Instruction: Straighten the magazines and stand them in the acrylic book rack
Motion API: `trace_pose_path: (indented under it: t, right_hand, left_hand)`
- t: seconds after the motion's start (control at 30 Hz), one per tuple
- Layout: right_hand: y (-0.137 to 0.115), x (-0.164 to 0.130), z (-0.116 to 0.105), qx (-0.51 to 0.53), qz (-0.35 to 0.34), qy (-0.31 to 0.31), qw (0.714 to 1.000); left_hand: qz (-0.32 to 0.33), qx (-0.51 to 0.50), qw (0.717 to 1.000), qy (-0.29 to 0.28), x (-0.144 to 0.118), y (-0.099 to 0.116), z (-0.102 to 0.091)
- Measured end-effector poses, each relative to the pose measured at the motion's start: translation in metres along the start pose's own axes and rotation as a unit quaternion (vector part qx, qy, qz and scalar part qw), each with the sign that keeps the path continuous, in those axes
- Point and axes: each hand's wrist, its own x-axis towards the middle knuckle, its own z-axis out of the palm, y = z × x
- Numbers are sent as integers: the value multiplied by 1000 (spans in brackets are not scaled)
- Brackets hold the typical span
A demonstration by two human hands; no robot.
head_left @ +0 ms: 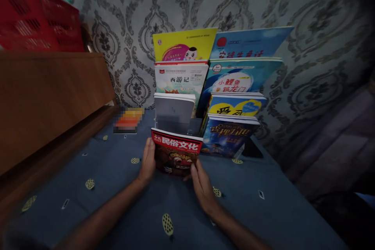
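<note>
A book with a dark cover and a red title band (177, 154) stands upright, tilted slightly back, between my two hands. My left hand (148, 162) presses along its left edge. At the lower right corner my right hand (202, 185) grips it, the thumb in front and some fingers partly hidden beneath. Right behind it is a grey notebook (174, 109) in a tiered book rack, whose clear front part shows only in places. Beside my right hand, in the front right section, stand dark blue books (227, 136).
Behind, the rack holds a white book (181, 80), a yellow book (184, 45), teal (246, 72) and blue books (252, 41). A blurred orange item (128, 120) lies left on the blue patterned cloth (123, 207). A wooden cabinet (55, 101) bears a red basket (38, 19).
</note>
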Motion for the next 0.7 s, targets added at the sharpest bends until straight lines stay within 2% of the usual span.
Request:
trace_pose_path:
  t: [0.1, 0.2, 0.4, 0.57, 0.7]
  right_hand:
    - [2, 1, -3, -24, -32, 22, 999]
    - [8, 0, -1, -32, -52, 49, 997]
    - [8, -2, 3, 40, -23, 114, 992]
    - [-2, 1, -1, 76, -14, 83, 994]
    - [1, 2, -1, 87, -1, 74, 993]
  left_hand:
    - [19, 7, 999, 32, -3, -2, -3]
    - [48, 19, 998, 20, -3, 2, -5]
    - [90, 68, 994, -7, 1, 12, -15]
    - [85, 113, 990, -20, 0, 16, -20]
    - [65, 111, 992, -14, -1, 16, -20]
